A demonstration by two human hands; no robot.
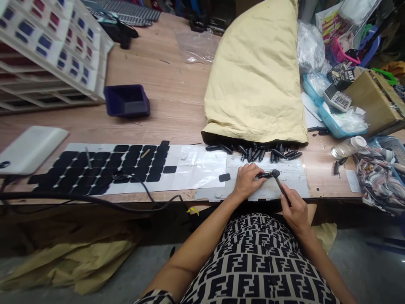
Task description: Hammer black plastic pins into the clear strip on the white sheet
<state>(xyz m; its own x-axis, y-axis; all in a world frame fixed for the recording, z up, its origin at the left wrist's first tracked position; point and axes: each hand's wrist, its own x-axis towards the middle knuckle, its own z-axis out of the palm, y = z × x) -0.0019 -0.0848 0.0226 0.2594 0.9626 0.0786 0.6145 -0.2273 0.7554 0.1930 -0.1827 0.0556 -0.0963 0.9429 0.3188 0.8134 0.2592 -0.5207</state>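
My left hand [248, 181] rests low over a pale sheet [297, 181] at the table's front edge, its fingers closed on a small black tapered piece [263, 175]. My right hand [294, 207] is wrapped round the handle of a small hammer [280, 184]. The hammer's dark head is at the right end of the piece; whether they touch I cannot tell. Just beyond my hands, several similar black pieces [260, 154] lie loose at the mouth of a large tan sack [256, 80]. A single black rounded patch [225, 177] lies left of my left hand.
On the left, rows of black rounded patches [104, 162] lie on white sheeting, with a dark cable [126, 207] along the front edge. Behind them are a purple bin [126, 101] and a white crate [63, 46]. At right stand a clear bottle [348, 147], blue baskets [340, 124] and cloth [376, 177].
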